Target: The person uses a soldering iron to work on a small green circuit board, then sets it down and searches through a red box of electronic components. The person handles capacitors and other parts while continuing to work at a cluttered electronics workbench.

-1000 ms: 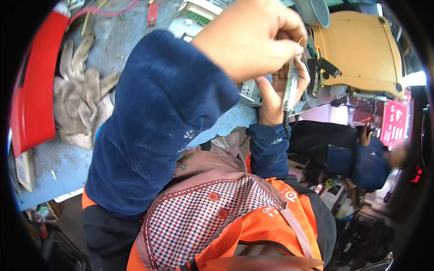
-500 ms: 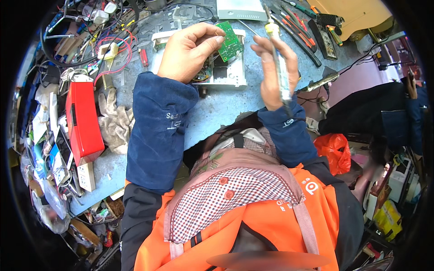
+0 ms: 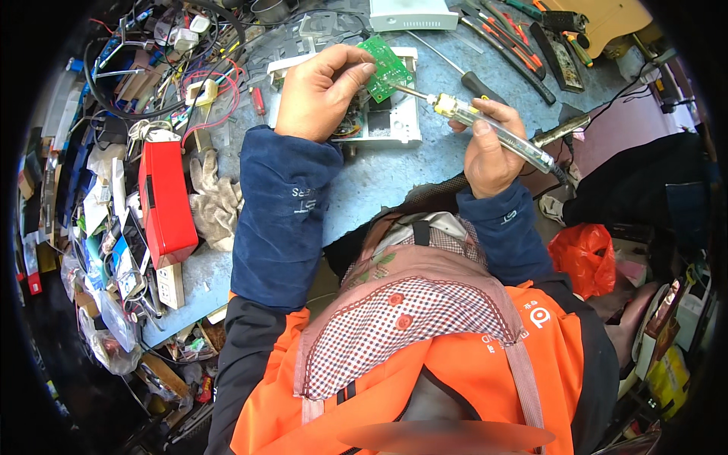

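A green circuit board is tilted up over an open white metal casing on the bench. My left hand pinches the board's left edge between thumb and fingers. A soldering iron with a clear handle and yellow collar lies in my right hand, fingers closed around it. Its metal tip points left and reaches the board's lower right part; whether it touches cannot be told. Wires and parts show inside the casing below my left hand.
A screwdriver lies behind the iron, with several pliers and cutters farther right. A white cover stands at the back. On the left are a red box, grey gloves and tangled cables.
The soldering iron has swung from upright to slanting, its tip now at the board. My right hand has turned and closed round the handle. The whole view has shifted slightly.
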The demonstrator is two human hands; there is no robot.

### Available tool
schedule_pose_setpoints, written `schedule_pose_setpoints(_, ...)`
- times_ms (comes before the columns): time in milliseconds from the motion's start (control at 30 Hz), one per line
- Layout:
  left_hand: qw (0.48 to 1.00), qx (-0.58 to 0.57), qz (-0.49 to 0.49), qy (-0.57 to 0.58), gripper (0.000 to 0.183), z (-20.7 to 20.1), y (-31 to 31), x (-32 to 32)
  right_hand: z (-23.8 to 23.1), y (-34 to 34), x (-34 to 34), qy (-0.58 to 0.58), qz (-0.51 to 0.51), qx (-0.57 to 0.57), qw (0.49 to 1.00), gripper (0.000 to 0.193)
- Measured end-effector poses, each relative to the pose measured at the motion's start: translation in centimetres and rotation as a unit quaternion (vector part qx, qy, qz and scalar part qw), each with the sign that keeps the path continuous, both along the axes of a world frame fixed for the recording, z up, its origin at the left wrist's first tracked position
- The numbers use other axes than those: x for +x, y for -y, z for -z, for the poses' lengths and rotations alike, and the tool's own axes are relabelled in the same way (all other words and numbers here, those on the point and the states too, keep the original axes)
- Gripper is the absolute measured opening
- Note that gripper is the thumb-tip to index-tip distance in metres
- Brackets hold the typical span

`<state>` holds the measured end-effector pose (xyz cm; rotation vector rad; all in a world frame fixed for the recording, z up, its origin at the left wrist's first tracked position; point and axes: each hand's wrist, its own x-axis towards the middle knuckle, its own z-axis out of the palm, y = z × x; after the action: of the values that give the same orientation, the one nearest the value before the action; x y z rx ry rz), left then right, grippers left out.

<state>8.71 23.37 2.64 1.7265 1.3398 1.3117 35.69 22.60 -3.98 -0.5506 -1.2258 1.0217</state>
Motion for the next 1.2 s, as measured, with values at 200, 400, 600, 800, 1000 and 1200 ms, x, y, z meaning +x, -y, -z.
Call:
schedule_pose_setpoints(200, 0.999, 0.029, -0.019, -0.025, 0.014, 0.0, 0.0, 0.3, -0.1, 0.1, 0.4, 0.004, -0.029, 0.011, 1.000, 0.033)
schedule_pose_setpoints(400, 0.997, 0.038, -0.033, -0.055, 0.014, -0.6, 0.5, 0.6, -0.5, 0.1, 0.3, 0.024, -0.041, -0.004, 0.999, 0.032)
schedule_pose_setpoints(600, 0.997, 0.051, -0.038, -0.049, 0.014, 0.4, 0.0, 0.1, -0.6, 0.3, 0.0, 0.061, -0.032, -0.008, 0.998, 0.033)
schedule_pose_setpoints(800, 0.995, 0.066, -0.033, -0.062, 0.013, 0.3, 0.0, -0.1, -0.9, 0.3, -0.1, 0.074, -0.035, -0.001, 0.997, 0.031)
schedule_pose_setpoints(1000, 0.995, 0.063, -0.031, -0.070, 0.012, 0.0, 0.2, -0.2, -0.7, 0.2, -0.2, 0.076, -0.036, -0.011, 0.996, 0.032)
schedule_pose_setpoints(1200, 0.996, 0.056, -0.030, -0.055, 0.013, 0.0, 0.2, -0.2, -0.7, 0.1, 0.0, 0.089, -0.036, -0.006, 0.995, 0.032)
